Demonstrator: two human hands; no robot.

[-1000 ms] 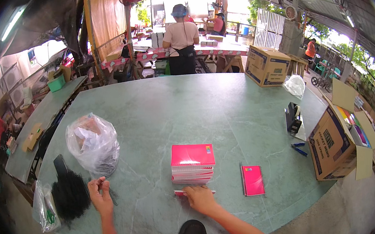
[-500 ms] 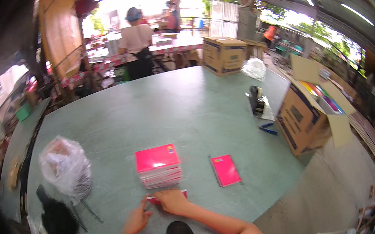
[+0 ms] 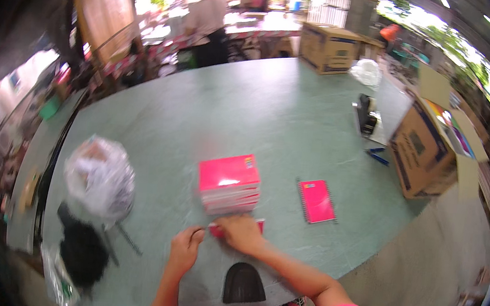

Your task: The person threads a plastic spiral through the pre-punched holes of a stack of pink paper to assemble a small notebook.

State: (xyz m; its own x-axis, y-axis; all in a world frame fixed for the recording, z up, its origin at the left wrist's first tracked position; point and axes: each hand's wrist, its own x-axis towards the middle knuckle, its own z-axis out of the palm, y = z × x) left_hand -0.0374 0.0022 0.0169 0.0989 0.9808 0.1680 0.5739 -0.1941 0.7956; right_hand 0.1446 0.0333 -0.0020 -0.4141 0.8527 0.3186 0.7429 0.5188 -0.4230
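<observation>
Your right hand (image 3: 239, 233) gripped a pink notebook (image 3: 215, 231) nearside of the stack (image 3: 229, 175); left hand (image 3: 184, 250), couldn't tell. Pinning steady probably helped.

My bare hands, 2, with forearms, 2: close together, apart.
Item 1, my left hand (image 3: 184, 248): thumb and forefinger meeting at the tips in a pinch, wrist near straight, my left forearm (image 3: 168, 292) rising steeply from the lower edge with a slight lean to the right. Item 2, my right hand (image 3: 240, 234): set slightly farther forward, back uppermost, fingers bent in a grip, fingertips hidden beneath; my right forearm (image 3: 293, 270) slanting in from the lower right, elbow bent outward, bare skin throughout.
</observation>
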